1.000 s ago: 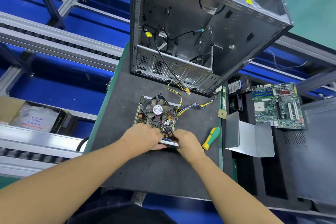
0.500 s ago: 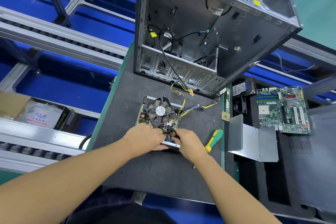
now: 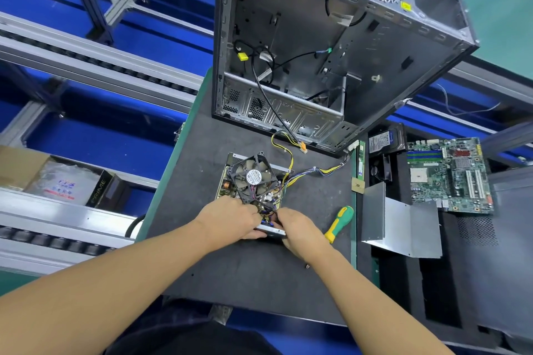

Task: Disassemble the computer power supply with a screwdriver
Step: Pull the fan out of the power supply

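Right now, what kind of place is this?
Probably a PC teardown or recycling line station: roller conveyors alongside, a gutted computer case behind an opened power supply on the mat, and a pulled motherboard set aside at right.

Opened silver metal power supply (image 3: pixel 227 185) flat on dark mat (image 3: pixel 202 253), black fan (image 3: pixel 253 179) tilted atop; green-and-yellow-handled screwdriver (image 3: pixel 340 222) lying just right

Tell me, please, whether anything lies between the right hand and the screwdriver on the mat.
Nothing visible does. The screwdriver lies on the mat just right of the right hand, which is at the near edge of the power supply; the tool's shaft is hidden behind that wrist.
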### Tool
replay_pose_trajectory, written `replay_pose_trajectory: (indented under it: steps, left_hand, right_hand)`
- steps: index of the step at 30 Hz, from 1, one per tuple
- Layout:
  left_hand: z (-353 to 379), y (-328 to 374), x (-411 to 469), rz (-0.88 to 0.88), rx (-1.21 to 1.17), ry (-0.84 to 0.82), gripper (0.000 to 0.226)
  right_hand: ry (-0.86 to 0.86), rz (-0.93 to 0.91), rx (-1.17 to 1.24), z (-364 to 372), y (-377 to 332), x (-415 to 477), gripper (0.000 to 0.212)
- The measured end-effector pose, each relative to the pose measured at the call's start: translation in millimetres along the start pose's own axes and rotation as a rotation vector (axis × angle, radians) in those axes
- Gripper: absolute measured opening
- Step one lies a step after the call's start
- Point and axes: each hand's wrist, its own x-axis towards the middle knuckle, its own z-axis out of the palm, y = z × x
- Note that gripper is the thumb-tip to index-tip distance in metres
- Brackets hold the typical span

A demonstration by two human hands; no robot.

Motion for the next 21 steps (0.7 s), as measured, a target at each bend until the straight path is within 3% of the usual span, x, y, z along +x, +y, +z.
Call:
replay_pose_trajectory:
  steps: [5, 11, 14, 21]
  left_hand:
    - [-0.1, -1.0, -1.5, 0.014, -0.003, 0.029, 0.045]
    - [1.6, -1.6, -0.6, 0.049, -0.022, 0.048, 0.044]
    - [2.6, 0.2, -3.5, 0.033, -0.058, 0.071, 0.044]
    - [-5.6, 5.1, -10.1, -0.1, -0.261, 0.379, 0.024]
  right_hand:
    - [0.189, 0.107, 0.09, -15.3, -1.2, 10.3, 0.02]
    - [0.106, -0.067, 0.13, -30.6, 9.6, 1.8, 0.004]
    - [0.123, -0.006, 0.253, -26.0, 9.3, 0.4, 0.011]
    - [0.151, 0.184, 0.671, -26.2, 8.4, -0.6, 0.014]
